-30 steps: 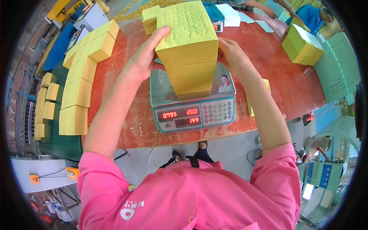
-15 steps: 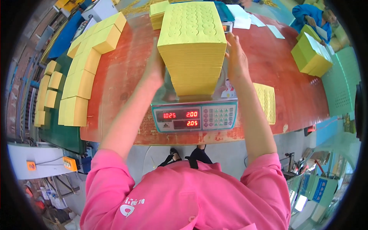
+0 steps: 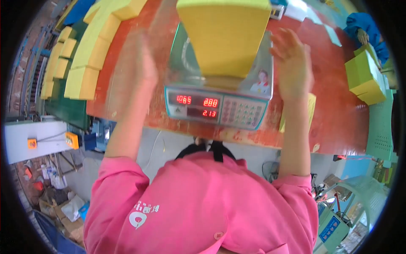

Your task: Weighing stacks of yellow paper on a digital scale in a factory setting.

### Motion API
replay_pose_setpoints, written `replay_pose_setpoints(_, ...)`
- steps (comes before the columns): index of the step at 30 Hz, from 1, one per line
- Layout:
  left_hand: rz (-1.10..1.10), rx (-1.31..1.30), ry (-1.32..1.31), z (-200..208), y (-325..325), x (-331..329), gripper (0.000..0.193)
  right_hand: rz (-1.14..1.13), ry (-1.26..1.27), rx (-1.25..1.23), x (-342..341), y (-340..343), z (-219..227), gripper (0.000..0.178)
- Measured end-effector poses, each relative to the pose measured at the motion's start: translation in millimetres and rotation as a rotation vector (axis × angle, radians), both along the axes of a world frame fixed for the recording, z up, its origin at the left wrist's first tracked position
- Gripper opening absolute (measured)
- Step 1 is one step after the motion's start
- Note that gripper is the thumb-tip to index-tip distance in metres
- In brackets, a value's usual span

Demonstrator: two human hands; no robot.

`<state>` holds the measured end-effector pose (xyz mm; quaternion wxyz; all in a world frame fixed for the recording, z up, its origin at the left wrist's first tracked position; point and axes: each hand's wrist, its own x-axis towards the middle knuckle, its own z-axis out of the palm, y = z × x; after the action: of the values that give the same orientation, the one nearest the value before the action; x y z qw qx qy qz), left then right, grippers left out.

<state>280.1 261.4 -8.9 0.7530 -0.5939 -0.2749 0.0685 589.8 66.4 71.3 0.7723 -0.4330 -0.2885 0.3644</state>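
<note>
A tall stack of yellow paper (image 3: 226, 40) stands on the platform of a teal and white electronic scale (image 3: 243, 111), its top cut off by the picture's upper edge. Red digits glow on the scale's display. To the left of the stack, my left hand (image 3: 144, 63) is held apart from it, smeared by motion, with its fingers stretched out. On the other side my right hand (image 3: 292, 63) hovers just off the scale's right edge, fingers spread and slightly blurred. Neither hand holds anything. Beside my right forearm lies a small yellow paper pile (image 3: 311, 112), partly hidden.
Yellow paper blocks (image 3: 86, 63) line the left side of the red table (image 3: 334, 127). Smaller yellow blocks (image 3: 60, 67) sit on a green surface further left. At the far right, a person in blue sleeves (image 3: 368, 31) handles another yellow paper stack (image 3: 366, 78).
Both hands have moved outward, away from the sides of the stack. The display's digits have changed. My view has shifted, so the scale and stack appear higher.
</note>
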Motion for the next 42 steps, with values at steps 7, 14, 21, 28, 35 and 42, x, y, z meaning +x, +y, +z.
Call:
replay_pose_setpoints(7, -0.336, -0.997, -2.345, -80, -101, -149, 0.049, 0.001, 0.266, -0.152, -31, -133, -43, 0.045)
replay_pose_setpoints(14, -0.507, -1.228, -2.232, -68, -161, -114, 0.042, -0.065, 0.447, -0.11, -103, -148, -65, 0.042)
replay_pose_setpoints(21, -0.705, -1.258, -2.263, -39, -151, -103, 0.035, -0.033, 0.342, -0.063, -120, -145, -54, 0.038)
replay_pose_setpoints(28, -0.723, -1.364, -2.321, -33, -153, -101, 0.036, -0.034, 0.397, -0.057, -122, -159, -66, 0.035)
replay_pose_setpoints(35, -0.773, -1.442, -2.326, -7, -131, -81, 0.036, -0.052, 0.397, -0.068, -119, -146, -64, 0.034)
replay_pose_setpoints(42, -0.764, -2.044, -2.556, 81, -64, -35, 0.058, 0.001, 0.244, -0.041, -79, -99, -31, 0.037)
